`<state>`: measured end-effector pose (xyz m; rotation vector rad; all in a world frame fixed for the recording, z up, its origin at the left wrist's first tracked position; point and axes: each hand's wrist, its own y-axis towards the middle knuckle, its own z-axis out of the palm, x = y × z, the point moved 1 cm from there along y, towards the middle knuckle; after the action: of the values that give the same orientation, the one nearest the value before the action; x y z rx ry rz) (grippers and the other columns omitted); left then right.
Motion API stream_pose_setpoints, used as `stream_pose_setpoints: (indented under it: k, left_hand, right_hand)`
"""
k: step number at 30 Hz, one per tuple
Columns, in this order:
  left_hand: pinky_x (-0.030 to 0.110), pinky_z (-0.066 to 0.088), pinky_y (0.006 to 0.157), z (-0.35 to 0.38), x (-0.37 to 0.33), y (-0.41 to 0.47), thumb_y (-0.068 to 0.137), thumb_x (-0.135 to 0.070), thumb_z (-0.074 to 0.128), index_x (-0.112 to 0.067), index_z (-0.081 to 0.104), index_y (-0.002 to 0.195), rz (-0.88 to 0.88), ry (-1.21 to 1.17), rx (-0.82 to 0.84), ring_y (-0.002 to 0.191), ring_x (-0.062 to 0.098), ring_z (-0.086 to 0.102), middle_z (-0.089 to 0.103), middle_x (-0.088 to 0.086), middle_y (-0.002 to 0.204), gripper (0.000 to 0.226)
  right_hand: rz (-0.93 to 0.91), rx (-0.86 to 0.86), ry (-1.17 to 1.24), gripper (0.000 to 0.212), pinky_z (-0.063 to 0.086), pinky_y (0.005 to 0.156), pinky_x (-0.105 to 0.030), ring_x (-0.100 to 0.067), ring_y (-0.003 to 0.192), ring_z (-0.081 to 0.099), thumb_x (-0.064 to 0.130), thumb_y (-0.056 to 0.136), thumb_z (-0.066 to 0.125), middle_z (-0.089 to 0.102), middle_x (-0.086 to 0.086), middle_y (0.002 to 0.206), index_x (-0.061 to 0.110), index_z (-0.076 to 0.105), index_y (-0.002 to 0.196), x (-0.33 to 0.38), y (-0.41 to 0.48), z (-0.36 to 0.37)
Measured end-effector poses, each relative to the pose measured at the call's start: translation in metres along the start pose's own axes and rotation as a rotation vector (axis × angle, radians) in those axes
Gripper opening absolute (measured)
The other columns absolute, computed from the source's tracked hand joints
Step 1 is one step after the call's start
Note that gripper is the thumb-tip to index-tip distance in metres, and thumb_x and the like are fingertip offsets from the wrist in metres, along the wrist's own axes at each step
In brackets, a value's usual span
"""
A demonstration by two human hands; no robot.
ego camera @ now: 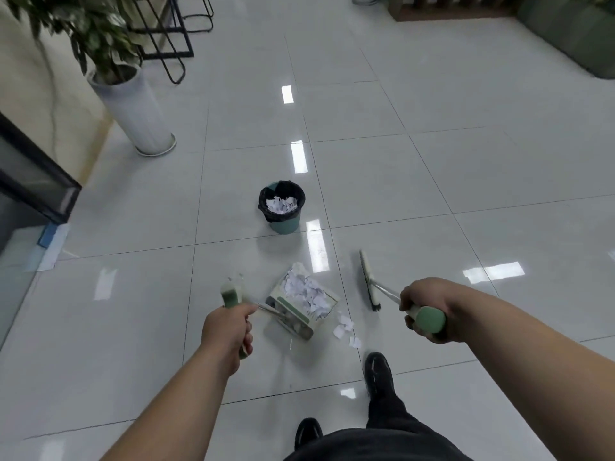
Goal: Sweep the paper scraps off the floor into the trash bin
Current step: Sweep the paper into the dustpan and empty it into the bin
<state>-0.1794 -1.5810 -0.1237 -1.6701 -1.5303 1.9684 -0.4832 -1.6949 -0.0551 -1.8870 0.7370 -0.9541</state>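
Note:
My left hand grips the green handle of a dustpan that rests on the floor and is heaped with white paper scraps. A few loose scraps lie on the tiles just right of the pan. My right hand grips the green handle of a broom, and the broom head stands to the right of the dustpan, apart from it. Farther ahead is a green trash bin with a black liner, holding paper scraps.
A tall white planter with a leafy plant stands at the left, with black metal chair legs behind it. A dark glass door frame is at the far left. My black shoes are below the dustpan. The glossy tile floor stretches right.

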Motion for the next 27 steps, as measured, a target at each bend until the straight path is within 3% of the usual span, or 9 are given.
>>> stream_pose_setpoints:
  k: [6,11,16,27]
  left_hand:
    - [0.023,0.032,0.048,0.024,-0.04,-0.007,0.091,-0.014,0.066,-0.017,0.054,0.082,0.034,-0.084,-0.074,0.041,0.014,0.031,0.038,-0.002,0.05,0.016]
    - [0.024,0.032,0.046,0.05,-0.082,-0.017,0.092,-0.016,0.066,-0.017,0.05,0.08,0.089,-0.15,-0.161,0.042,0.014,0.031,0.037,-0.001,0.053,0.02]
    - [0.025,0.031,0.046,0.084,-0.122,-0.03,0.092,-0.016,0.066,-0.016,0.052,0.082,0.16,-0.179,-0.26,0.04,0.015,0.032,0.04,-0.001,0.053,0.017]
    - [0.028,0.033,0.046,0.14,-0.188,0.0,0.085,-0.014,0.061,-0.015,0.051,0.078,0.36,0.042,-0.372,0.05,0.021,0.035,0.043,0.006,0.062,0.012]
  right_hand:
    - [0.022,0.116,0.125,0.026,0.045,0.048,-0.021,-0.022,0.063,0.059,0.011,0.092,0.055,0.063,-0.013,0.083,0.015,0.073,0.11,0.049,0.051,-0.018]
    - [0.017,0.226,0.174,0.028,0.047,0.047,-0.02,-0.018,0.046,0.057,0.015,0.089,0.05,0.06,-0.01,0.074,0.014,0.07,0.109,0.095,0.087,-0.049]
    - [0.012,0.31,0.181,0.03,0.045,0.043,-0.02,-0.02,0.045,0.052,0.011,0.079,0.05,0.053,-0.009,0.065,0.017,0.062,0.106,0.14,0.109,-0.08]
    - [0.005,0.369,0.211,0.024,0.043,0.043,-0.018,-0.02,0.048,0.045,0.015,0.089,0.049,0.049,-0.011,0.066,0.017,0.058,0.11,0.185,0.135,-0.094]
